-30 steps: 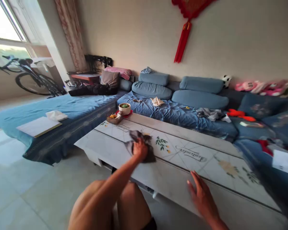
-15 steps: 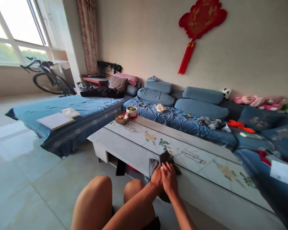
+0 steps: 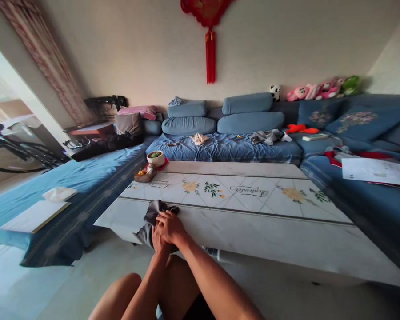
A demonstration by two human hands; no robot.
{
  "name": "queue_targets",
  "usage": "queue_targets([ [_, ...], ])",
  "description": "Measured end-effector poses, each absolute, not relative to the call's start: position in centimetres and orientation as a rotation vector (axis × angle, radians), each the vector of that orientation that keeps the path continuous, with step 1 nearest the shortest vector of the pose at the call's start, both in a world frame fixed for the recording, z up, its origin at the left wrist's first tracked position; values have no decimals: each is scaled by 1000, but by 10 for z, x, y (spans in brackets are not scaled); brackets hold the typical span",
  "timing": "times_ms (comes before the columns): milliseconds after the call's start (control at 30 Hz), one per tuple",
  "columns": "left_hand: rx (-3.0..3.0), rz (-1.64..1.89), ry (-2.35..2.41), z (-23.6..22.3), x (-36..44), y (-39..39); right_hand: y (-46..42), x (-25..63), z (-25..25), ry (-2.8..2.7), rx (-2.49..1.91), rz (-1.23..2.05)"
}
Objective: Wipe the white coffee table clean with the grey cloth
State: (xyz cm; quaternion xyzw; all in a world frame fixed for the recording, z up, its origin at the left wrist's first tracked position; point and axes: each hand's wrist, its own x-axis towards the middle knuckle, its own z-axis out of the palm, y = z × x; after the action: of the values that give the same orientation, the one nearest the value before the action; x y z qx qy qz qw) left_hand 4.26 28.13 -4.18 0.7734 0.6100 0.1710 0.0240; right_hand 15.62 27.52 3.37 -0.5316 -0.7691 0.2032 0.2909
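- At the near edge of the surface (image 3: 253,233), the fingers of the right hand (image 3: 172,228) lie over the left hand (image 3: 159,242), both on the cloth (image 3: 155,212); I cannot tell whether either grips it.
- Under and just left of the fingers: the cloth, dark grey, crumpled, jagged-edged.
- Right of the fingers: flat, marbled surface stretching far.
- Beyond, slightly left: brown container (image 3: 142,178) with orange bits (image 3: 142,172), beside a white pot (image 3: 156,162) of greenery (image 3: 155,154).

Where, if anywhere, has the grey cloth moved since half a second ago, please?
Yes, the grey cloth moved left along the table, away from the printed leaves.
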Motion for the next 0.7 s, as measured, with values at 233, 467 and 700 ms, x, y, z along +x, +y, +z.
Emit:
queue_targets([
  [233,2555,815,1527,-73,219,189,168,321,-12,-1718,-1577,394],
  [467,2412,648,482,-26,397,126,15,532,-60,-1273,-1897,82],
  [700,2277,618,666,72,284,275,-18,566,-34,-1376,-2202,-450],
])
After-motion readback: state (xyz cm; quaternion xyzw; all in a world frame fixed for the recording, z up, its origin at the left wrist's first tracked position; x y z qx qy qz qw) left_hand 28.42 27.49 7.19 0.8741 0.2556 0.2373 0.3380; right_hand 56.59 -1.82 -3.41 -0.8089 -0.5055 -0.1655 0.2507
